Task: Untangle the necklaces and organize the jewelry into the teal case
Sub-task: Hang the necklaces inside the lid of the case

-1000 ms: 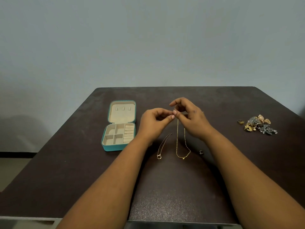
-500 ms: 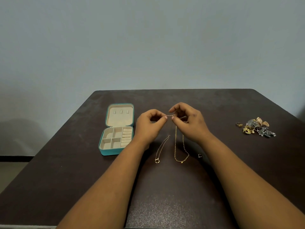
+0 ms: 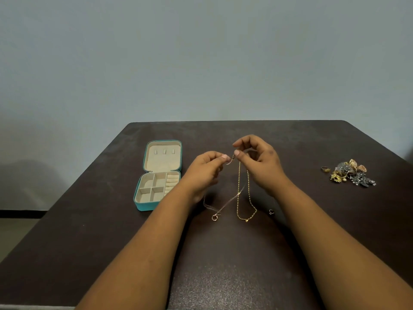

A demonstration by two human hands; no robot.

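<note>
Necklaces hang mid-table: the gold necklace (image 3: 243,198) dangles from the right hand (image 3: 259,164), which pinches its top, beside the left hand (image 3: 205,171) pinching a chain end. Teal case (image 3: 156,175) lies open left of the hands — the jewelry pile (image 3: 350,173) near the table (image 3: 223,265) right edge.

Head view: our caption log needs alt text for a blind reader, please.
Two hands, left hand and right hand, pinch a gold necklace over a dark table. An open teal case sits left, a jewelry pile right.
</note>
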